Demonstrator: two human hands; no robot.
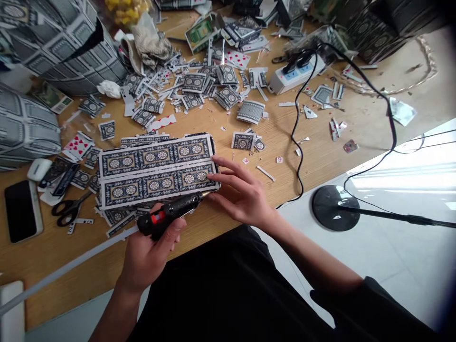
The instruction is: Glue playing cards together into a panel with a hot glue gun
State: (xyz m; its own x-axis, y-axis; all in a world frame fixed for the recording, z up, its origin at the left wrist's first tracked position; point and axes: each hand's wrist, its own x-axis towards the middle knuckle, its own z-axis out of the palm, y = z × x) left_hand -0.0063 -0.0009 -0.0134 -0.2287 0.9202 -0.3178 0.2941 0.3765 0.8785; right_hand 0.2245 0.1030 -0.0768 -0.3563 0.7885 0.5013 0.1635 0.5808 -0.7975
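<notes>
Glue gun (178, 209) sits gripped in the left hand (147, 254); the right hand (245, 195), fingers spread, touches the card panel (158, 183).

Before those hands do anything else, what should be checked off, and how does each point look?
1. Glue gun gripped by the left hand: ok.
2. Glue stick in the gun's rear: ok.
3. Right hand steadying the card panel: ok, fingertips rest at its end.
4. Right fingers well away from the nozzle: not ok, fingertips are close.
5. Nozzle hot: cannot tell.
6. Scissors away from both hands: ok, they lie left of the panel.
</notes>
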